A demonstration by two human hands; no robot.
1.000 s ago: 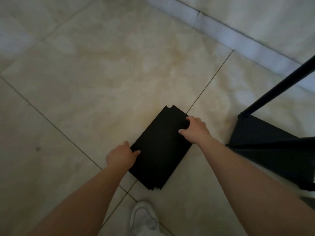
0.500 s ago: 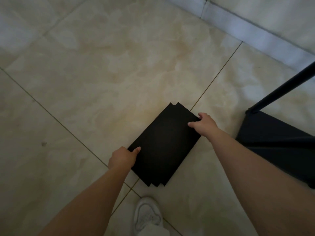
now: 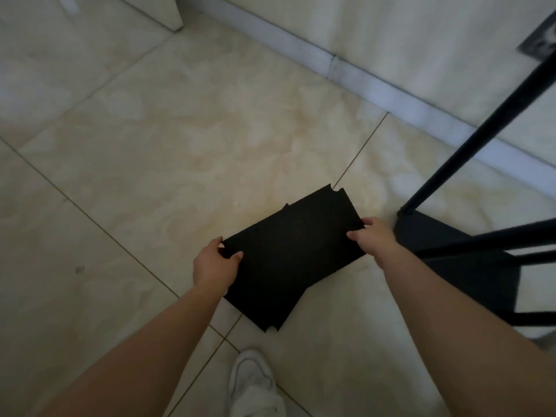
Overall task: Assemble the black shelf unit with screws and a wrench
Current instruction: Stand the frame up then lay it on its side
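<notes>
Black and matte, the top shelf panel (image 3: 296,240) is held over the floor between both hands, turned askew from at least one more black panel (image 3: 264,305) of the same kind beneath it, whose notched lower corner pokes out toward the near side. The top panel's far corner also shows a small notch, and the edge of a lower panel peeks out just beside it. The left hand (image 3: 213,264) grips the top panel's left corner, thumb laid on the upper face and the other fingers curled round the edge, mostly hidden beneath. The right hand (image 3: 373,236) pinches the right edge, thumb on top and the fingers wrapped under the far side. Whether the lower panels rest flat on the floor cannot be told for sure. To the right stands the partly built shelf frame (image 3: 469,251), black as well, with a slanting pole (image 3: 481,127) rising from the corner of a low shelf and horizontal bars crossing close to the right forearm. Beige marble-look floor tiles (image 3: 180,145) with thin grout lines lie all around, a pale skirting board (image 3: 361,76) runs along the wall behind, and a white sneaker (image 3: 252,383) shows at the bottom edge.
</notes>
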